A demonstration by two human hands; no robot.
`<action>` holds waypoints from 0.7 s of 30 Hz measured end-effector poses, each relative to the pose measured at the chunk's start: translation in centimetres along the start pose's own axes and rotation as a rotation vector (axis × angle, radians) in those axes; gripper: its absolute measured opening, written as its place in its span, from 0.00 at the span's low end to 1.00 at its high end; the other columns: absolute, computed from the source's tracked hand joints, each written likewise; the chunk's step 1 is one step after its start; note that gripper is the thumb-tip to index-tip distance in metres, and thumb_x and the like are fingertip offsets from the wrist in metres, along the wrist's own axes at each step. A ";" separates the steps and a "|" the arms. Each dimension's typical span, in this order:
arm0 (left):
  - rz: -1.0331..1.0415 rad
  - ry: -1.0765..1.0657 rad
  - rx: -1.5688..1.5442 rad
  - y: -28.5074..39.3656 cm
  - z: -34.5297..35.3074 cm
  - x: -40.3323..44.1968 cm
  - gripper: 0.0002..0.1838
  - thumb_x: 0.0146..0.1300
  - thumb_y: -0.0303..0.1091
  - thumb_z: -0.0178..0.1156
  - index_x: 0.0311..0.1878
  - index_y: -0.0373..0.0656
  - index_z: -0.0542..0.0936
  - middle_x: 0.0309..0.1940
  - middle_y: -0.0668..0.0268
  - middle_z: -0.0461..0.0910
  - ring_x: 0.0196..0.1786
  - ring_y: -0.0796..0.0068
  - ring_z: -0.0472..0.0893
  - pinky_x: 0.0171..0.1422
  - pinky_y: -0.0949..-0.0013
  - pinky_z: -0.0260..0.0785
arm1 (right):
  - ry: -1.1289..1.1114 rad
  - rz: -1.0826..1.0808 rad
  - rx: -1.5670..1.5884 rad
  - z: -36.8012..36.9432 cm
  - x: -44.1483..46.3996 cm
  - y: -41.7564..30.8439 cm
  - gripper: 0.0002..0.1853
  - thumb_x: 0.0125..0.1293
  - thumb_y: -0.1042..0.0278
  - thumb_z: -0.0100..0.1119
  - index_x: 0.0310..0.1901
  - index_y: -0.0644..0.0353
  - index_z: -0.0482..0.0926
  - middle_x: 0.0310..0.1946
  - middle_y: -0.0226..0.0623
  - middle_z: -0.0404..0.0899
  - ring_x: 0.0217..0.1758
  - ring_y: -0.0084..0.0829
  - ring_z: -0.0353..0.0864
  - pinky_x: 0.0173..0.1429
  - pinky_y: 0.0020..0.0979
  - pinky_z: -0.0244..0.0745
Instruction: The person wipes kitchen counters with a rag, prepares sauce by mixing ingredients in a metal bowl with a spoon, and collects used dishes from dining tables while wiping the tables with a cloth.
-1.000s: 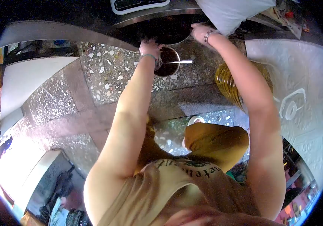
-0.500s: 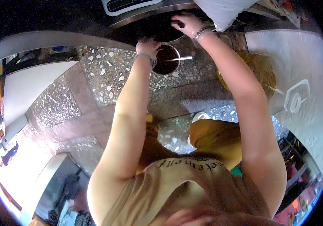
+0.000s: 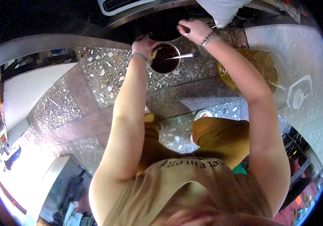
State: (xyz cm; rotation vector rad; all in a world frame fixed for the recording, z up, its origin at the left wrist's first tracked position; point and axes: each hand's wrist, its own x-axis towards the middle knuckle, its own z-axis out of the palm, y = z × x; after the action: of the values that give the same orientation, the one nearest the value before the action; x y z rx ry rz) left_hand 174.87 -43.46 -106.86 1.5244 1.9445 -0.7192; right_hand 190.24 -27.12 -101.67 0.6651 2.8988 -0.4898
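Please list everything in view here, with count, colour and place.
Bowl: one, dark contents, upper centre
Utensil: one, silver, in bowl
Basin: one, black, beyond bowl
Bag: one, white, top
Device: one, white-framed, top
Ribbed object: one, yellow, right
Sheet: one, whitish, far right
Panel: one, white, left
Floor: one, speckled grey-brown, centre
Clutter: uncounted, mixed, lower corners
Shoe: one clear, white, centre
Trousers: one pair, mustard, centre
Shirt: one, brown, bottom
Arms: two, both sides
Left grip: one, beside bowl
Right grip: one, near basin

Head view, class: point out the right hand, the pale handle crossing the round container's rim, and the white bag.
Right hand (image 3: pixel 197 31): head view, back of hand.
Pale handle (image 3: pixel 184 56): head view, outer shaft.
White bag (image 3: pixel 223 11): head view, middle.
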 end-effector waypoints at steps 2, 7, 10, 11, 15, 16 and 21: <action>-0.023 -0.002 -0.032 0.1 -0.1 0.0 0.33 0.63 0.40 0.51 0.72 0.73 0.55 0.74 0.74 0.51 0.76 0.70 0.49 0.77 0.66 0.43 | -0.038 -0.063 -0.079 1.7 -0.3 1.5 0.19 0.64 0.50 0.54 0.52 0.49 0.76 0.44 0.46 0.80 0.41 0.44 0.82 0.43 0.40 0.79; -0.057 0.068 -0.013 -0.2 2.1 1.7 0.34 0.63 0.39 0.51 0.71 0.75 0.54 0.75 0.71 0.45 0.77 0.68 0.46 0.77 0.65 0.44 | -0.095 -0.200 -0.123 1.4 -1.3 0.5 0.20 0.65 0.51 0.51 0.56 0.49 0.72 0.45 0.47 0.78 0.41 0.43 0.82 0.41 0.41 0.79; -0.053 0.050 -0.147 -0.5 2.1 1.9 0.34 0.63 0.39 0.51 0.71 0.76 0.55 0.76 0.70 0.44 0.76 0.67 0.46 0.76 0.64 0.46 | -0.174 -0.136 0.021 1.4 -1.7 -0.5 0.20 0.65 0.51 0.51 0.54 0.51 0.74 0.49 0.47 0.79 0.44 0.43 0.82 0.47 0.38 0.78; -0.041 0.038 -0.194 -0.6 2.1 1.8 0.33 0.62 0.39 0.51 0.70 0.76 0.56 0.76 0.70 0.44 0.76 0.67 0.46 0.76 0.64 0.47 | -0.086 -0.035 0.192 1.8 -1.8 -0.6 0.19 0.64 0.51 0.52 0.52 0.51 0.76 0.46 0.47 0.80 0.43 0.43 0.82 0.47 0.38 0.78; -0.035 0.036 -0.266 -0.7 2.3 1.7 0.33 0.63 0.39 0.51 0.70 0.76 0.57 0.74 0.70 0.48 0.76 0.67 0.48 0.75 0.64 0.48 | 0.162 0.218 0.531 3.1 -1.1 -1.2 0.18 0.60 0.47 0.55 0.42 0.50 0.81 0.38 0.49 0.82 0.41 0.46 0.82 0.48 0.38 0.76; -0.037 0.034 -0.280 -0.8 2.4 1.7 0.32 0.63 0.39 0.51 0.70 0.76 0.57 0.74 0.70 0.49 0.76 0.67 0.49 0.75 0.64 0.49 | 0.190 0.338 0.554 3.0 -0.9 -1.4 0.18 0.58 0.44 0.55 0.39 0.48 0.82 0.36 0.51 0.81 0.42 0.50 0.80 0.49 0.41 0.76; -0.042 0.060 -0.342 -1.0 3.1 2.1 0.31 0.63 0.38 0.50 0.70 0.75 0.58 0.73 0.70 0.54 0.75 0.67 0.51 0.75 0.64 0.51 | 0.252 0.644 0.818 7.1 0.9 0.5 0.38 0.60 0.39 0.54 0.48 0.78 0.71 0.36 0.56 0.81 0.43 0.47 0.82 0.53 0.40 0.75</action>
State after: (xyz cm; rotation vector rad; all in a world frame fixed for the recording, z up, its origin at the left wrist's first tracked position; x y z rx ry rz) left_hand 173.82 -44.45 -110.43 1.3110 2.0248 -0.3363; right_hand 190.01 -28.71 -108.62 1.7692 2.3532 -1.5673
